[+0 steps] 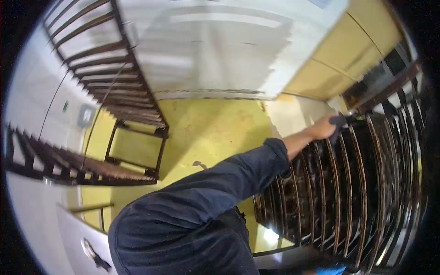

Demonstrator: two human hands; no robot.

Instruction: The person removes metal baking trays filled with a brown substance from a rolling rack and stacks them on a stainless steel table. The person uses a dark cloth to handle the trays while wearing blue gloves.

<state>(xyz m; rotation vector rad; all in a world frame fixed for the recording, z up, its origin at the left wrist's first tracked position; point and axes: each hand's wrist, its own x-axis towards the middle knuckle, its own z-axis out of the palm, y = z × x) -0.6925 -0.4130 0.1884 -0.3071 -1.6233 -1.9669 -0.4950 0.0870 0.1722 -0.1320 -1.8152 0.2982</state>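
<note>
My left arm, in a dark rolled-up sleeve, reaches across to the right. At its end, my left hand [323,128] is closed on a dark cloth [337,127] against the upper corner of a tall metal tray rack [371,192]. Dark-stained trays fill the rack in close, stacked levels. How firmly the hand grips the rack behind the cloth is hidden. My right hand is not plainly in view. Below the rack, a blue item [330,271] is cut off by the bottom edge, too blurred to name.
On the left stands a second slatted rack [120,103] with open runners, its base frame on the yellow floor [209,130]. Beige panels [343,48] and a pale wall [213,51] are ahead. At lower left is a white panel [79,237] with a dark-and-light fitting.
</note>
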